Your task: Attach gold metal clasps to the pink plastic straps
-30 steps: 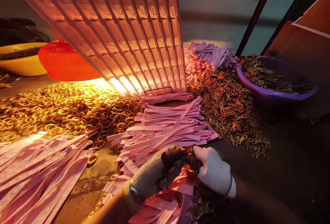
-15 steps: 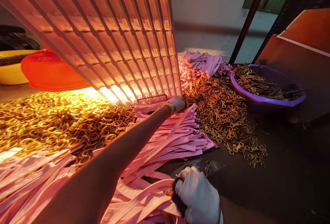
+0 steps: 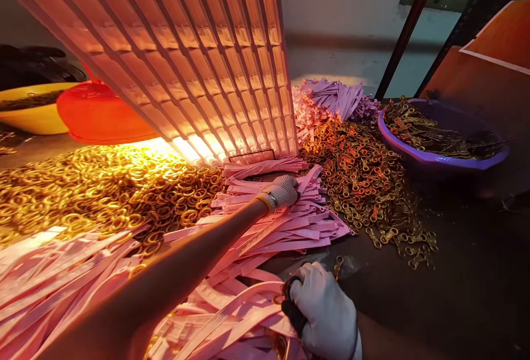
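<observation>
My left hand (image 3: 282,191), in a pale knitted glove, reaches over a stack of pink straps (image 3: 285,227). Its fingers are curled closed with their tips hidden, so whatever they grip does not show. Nearer to me, my right hand (image 3: 327,310) wears a white glove with dark coverings at the thumb and finger. It is closed, and a bit of a brass-coloured metal piece (image 3: 277,298) shows by its fingertips beside a curved pink strap (image 3: 244,299). Just behind its knuckles is a small brass clasp (image 3: 338,265).
Gold rings (image 3: 124,183) are heaped at the left, below an orange-red lamp shade (image 3: 103,114) and a leaning ribbed panel (image 3: 207,73). Brass clasps (image 3: 364,178) lie at the right near a purple basin (image 3: 447,158). A yellow basin (image 3: 37,117) stands far left; lilac straps (image 3: 335,95) are behind.
My left hand has drawn back toward me over the strap stack, uncovering straps by the panel's foot. The right hand stays closed in nearly the same place. The view has shifted slightly.
</observation>
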{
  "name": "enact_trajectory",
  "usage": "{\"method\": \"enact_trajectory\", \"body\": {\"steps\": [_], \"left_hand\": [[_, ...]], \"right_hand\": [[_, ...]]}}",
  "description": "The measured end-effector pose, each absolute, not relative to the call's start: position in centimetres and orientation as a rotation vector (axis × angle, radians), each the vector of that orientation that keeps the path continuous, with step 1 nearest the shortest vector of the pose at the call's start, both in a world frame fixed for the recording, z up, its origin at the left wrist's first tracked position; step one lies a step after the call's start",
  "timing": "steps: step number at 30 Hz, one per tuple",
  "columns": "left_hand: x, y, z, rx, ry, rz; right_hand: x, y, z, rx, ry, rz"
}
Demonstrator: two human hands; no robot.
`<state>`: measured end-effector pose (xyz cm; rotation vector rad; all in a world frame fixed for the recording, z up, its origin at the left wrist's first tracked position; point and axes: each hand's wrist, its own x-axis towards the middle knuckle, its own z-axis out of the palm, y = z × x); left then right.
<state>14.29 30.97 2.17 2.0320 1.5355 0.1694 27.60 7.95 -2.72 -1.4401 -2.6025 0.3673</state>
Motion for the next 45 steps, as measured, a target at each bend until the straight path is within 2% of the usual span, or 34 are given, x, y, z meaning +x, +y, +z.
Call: {"method": "enact_trajectory", "body": {"steps": [7, 9, 15, 19, 22, 27, 33, 39, 45], "left_hand": [[9.5, 26.7, 10.0, 2.111, 1.317, 0.152], [7.2, 25.1, 10.7, 2.162, 1.313, 0.106], [1.6, 21.2, 4.3, 2.148, 1.579, -0.123], [0.1, 20.0, 3.3, 2.174, 1.791, 0.117], [2.3, 19.4, 4.6, 2.067, 1.726, 0.366], [10.6, 19.0, 3.6, 2.083, 1.431, 0.478], [15.5, 18.2, -1.3, 2.374, 1.331, 0.175], [15.2, 17.7, -2.1, 2.377, 1.359, 0.019], [13.3, 17.1, -0.3, 1.953, 1.220, 0.549]], "right_hand": [[28.1, 7.8, -2.7, -1.471, -2.511, 0.460], [28.2, 7.9, -2.2, -1.439, -2.562, 0.482], [28.5, 8.1, -1.2, -1.366, -2.611, 0.487], [28.6, 8.2, -1.4, -1.354, -2.620, 0.528], [28.6, 8.4, -1.1, -1.402, -2.667, 0.591], [28.6, 8.6, -0.6, -1.431, -2.717, 0.617], [28.7, 8.2, -1.6, -1.320, -2.659, 0.511], [28.9, 7.7, -2.8, -1.245, -2.571, 0.389], [30.5, 7.1, -1.4, -1.063, -2.409, 0.084]]}}
